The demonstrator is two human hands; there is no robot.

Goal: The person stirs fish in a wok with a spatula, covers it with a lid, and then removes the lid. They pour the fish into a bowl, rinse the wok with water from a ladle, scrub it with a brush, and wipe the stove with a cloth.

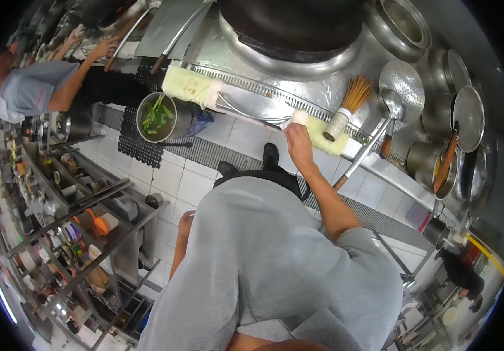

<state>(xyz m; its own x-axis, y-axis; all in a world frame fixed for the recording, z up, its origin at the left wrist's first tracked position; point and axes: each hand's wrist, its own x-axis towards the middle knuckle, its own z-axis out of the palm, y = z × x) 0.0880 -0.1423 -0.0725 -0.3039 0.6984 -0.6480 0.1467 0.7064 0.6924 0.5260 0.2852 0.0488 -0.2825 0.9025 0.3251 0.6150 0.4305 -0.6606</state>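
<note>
My right hand (298,140) is at the front edge of the steel range. Its fingers are closed and bent against a small white thing (299,117), which I cannot make out, beside a yellowish folded cloth (325,139). To the right of it, a bamboo brush (351,105) with a wrapped handle lies across the edge. My left hand (186,224) hangs low beside my body, fingers curled, with a small whitish thing at the fingertips. A second yellowish cloth (190,88) lies on the edge to the left.
A large wok (298,26) sits at the back. A perforated skimmer (403,88), ladle (393,105) and pots (401,23) are on the right. Left stands a pot with greens (170,126); beyond it, a co-worker (29,90). Shelving (88,234) fills the lower left.
</note>
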